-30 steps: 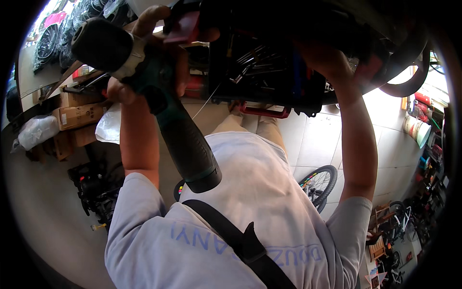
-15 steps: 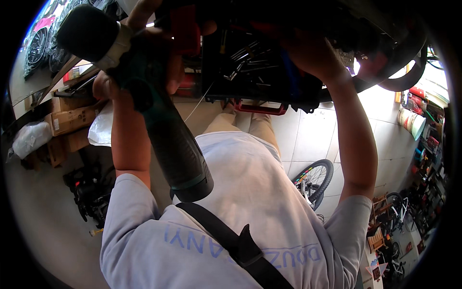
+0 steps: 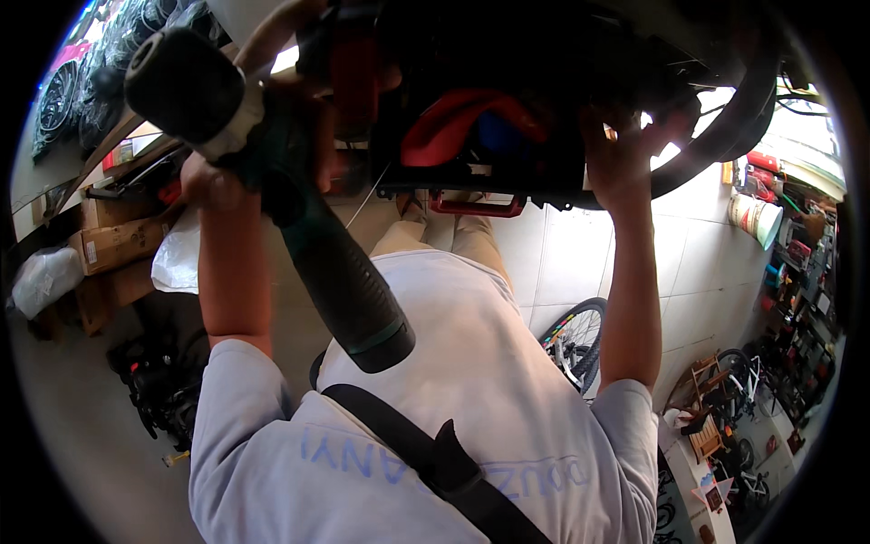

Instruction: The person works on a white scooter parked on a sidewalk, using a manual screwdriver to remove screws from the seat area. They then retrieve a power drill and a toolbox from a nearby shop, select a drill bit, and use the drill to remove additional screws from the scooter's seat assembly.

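A green and black cordless drill [image 3: 340, 281] looms large at left, its black chuck pointing to the upper left and its base hanging over my shirt. My left hand [image 3: 322, 136] is closed about its upper part, largely hidden behind it. Beyond that hand is a dark red part [image 3: 353, 72] that I cannot identify. In the middle sits a black toolbox [image 3: 553, 186] with a red handle [image 3: 476, 208] on its near side. A curved red piece [image 3: 462, 118] and something blue [image 3: 503, 134] show inside. At the box's right side my right hand [image 3: 625, 159] has its fingers apart, partly in shadow.
A dark curved bar [image 3: 725, 145] arches at the upper right. Cardboard boxes [image 3: 122, 240] and a white plastic bag [image 3: 45, 281] are at left. A bicycle wheel [image 3: 575, 340] stands on the tiled floor. To the right are a white bucket [image 3: 755, 220] and more bicycles.
My right hand has drawn back from inside the toolbox to its right side, its fingers now spread. The curved red piece now shows where loose metal tools did. The drill shifted slightly right.
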### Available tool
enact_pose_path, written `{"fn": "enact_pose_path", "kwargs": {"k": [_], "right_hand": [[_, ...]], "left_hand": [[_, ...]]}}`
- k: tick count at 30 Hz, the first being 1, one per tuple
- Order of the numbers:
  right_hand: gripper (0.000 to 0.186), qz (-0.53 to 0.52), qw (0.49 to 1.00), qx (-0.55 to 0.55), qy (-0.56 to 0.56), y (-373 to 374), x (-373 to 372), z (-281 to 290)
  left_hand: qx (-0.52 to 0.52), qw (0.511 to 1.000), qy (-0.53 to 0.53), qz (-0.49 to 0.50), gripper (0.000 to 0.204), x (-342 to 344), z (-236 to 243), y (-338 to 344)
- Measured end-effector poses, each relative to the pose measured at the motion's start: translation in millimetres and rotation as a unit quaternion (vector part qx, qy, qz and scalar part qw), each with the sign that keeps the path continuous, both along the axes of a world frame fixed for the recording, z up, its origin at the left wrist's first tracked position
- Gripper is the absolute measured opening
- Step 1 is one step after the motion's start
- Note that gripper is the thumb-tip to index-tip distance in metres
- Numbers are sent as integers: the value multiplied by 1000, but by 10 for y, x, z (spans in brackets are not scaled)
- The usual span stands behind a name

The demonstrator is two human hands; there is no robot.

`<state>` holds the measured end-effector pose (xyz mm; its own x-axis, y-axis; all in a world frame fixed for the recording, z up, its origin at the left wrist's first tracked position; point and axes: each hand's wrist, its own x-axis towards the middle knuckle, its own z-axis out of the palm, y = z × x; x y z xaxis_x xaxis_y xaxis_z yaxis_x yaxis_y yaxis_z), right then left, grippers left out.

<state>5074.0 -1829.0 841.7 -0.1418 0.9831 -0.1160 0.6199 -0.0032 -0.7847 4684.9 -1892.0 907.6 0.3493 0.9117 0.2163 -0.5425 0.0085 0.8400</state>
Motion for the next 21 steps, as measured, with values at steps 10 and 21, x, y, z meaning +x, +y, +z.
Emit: {"fn": "enact_pose_path", "kwargs": {"k": [10,21], "right_hand": [[84,-99,810,-280,506,-346,459,-558],[112,-91,828,-299,465,-891,-40,-345]], "left_hand": [[-247,953,98,-147,116,-539,-534,-529],[-359,913,181,-72,71,-522,-898,-348]]}}
